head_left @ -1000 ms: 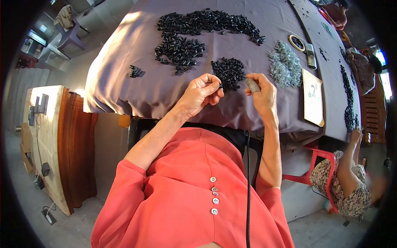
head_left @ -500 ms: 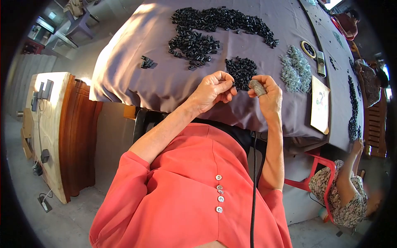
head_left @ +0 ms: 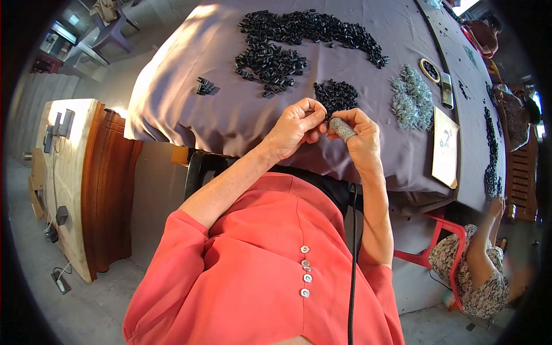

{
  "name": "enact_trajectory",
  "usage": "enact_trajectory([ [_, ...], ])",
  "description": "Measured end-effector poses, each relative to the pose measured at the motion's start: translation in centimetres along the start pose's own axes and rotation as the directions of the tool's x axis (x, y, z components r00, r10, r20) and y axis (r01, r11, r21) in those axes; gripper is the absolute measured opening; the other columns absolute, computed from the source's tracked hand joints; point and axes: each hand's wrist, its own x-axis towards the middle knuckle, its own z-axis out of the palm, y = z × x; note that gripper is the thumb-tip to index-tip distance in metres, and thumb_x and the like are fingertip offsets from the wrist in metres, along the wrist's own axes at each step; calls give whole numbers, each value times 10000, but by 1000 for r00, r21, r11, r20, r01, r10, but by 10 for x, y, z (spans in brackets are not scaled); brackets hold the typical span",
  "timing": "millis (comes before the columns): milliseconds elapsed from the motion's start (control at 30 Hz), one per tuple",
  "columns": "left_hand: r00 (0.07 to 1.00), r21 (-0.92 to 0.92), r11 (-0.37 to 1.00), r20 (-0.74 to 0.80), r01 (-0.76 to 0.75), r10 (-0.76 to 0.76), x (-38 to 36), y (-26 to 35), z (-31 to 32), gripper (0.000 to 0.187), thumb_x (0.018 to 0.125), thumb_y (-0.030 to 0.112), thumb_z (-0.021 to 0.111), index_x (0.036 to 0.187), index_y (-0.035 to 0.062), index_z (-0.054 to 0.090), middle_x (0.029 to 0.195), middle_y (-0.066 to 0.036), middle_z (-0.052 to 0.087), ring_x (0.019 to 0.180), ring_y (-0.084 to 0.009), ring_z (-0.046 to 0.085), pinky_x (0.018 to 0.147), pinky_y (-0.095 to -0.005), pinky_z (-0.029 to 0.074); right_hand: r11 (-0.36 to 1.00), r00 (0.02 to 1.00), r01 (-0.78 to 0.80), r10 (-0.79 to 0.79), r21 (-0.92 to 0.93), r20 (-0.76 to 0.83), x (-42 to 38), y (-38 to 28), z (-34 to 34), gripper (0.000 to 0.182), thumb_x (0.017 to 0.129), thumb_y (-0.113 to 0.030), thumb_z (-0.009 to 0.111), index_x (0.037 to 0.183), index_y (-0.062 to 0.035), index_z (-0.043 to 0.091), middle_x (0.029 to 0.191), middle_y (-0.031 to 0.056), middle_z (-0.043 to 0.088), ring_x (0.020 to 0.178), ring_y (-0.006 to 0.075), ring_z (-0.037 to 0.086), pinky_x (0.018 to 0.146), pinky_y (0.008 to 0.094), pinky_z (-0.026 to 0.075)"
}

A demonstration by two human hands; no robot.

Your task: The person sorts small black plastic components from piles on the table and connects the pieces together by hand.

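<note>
My left hand (head_left: 294,129) is closed, thumb and forefinger pinching a small black plastic piece (head_left: 328,117). My right hand (head_left: 363,138) meets it from the other side, its fingers closed close to the same piece. A rounded grey speckled cover (head_left: 342,129) sits over the right thumb; what the right fingertips grip is hidden behind it. Just beyond both hands lies a pile of small black pieces (head_left: 338,94) on the grey-purple cloth (head_left: 218,115). Farther back spreads a larger heap of black plastic parts (head_left: 273,63).
Right of my hands are a heap of clear small pieces (head_left: 412,98), a tape roll (head_left: 435,77), a phone-like device (head_left: 446,92) and a marked card (head_left: 444,146). A few black parts (head_left: 204,86) lie at left. Another person (head_left: 477,264) sits at the right.
My right hand has moved left and slightly down, bringing its fingertips up to the black piece in my left hand. The left hand has barely moved.
</note>
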Motion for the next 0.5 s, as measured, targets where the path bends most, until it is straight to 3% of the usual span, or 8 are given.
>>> enact_trajectory([
  [500, 997, 194, 978, 1, -74, 75, -3, 0, 4, 77, 914, 168, 500, 915, 90, 503, 654, 12, 520, 526, -34, 416, 463, -162, 319, 1000, 999, -17, 16, 11, 42, 0, -1, -2, 93, 825, 23, 548, 906, 37, 592, 745, 64, 604, 658, 112, 576, 596, 247, 497],
])
